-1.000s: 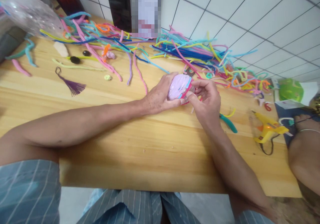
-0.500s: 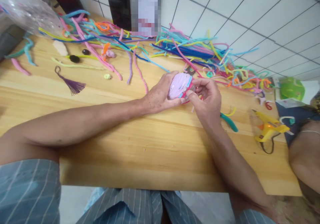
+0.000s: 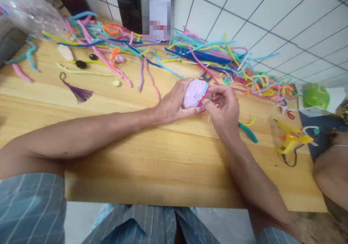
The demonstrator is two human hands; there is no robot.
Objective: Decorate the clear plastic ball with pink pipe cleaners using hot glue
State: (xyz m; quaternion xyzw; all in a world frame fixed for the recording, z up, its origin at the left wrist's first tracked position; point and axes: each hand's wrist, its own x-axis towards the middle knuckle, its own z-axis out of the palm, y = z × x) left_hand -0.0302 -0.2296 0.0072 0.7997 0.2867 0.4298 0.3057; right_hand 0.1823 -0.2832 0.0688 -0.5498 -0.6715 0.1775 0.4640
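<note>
Over the middle of the table I hold a lilac oval pipe-cleaner craft piece [image 3: 193, 93], edged with blue and red strips. My left hand [image 3: 174, 102] wraps round its left side, thumb along the lower edge. On its right edge, my right hand [image 3: 224, 104] pinches a red pipe cleaner [image 3: 206, 96] between thumb and forefinger, the other fingers curled. What lies under those curled fingers is hidden. Just behind the piece is a small dark flat object [image 3: 206, 76] that I cannot make out. Teal-handled pliers [image 3: 248, 132], partly hidden, lie beside my right wrist.
Heaps of coloured pipe cleaners [image 3: 203, 53] line the tiled wall. A yellow glue gun [image 3: 292, 137] with its cord lies at the right, near another person's arm [image 3: 330, 164]. A purple tassel [image 3: 77, 90] lies at the left, below two black oval pieces [image 3: 81, 63]. A clear plastic bag [image 3: 29, 15] stands far left.
Hardly anything differs. Both hands keep their hold on the lilac piece, and the view has shifted very slightly.
</note>
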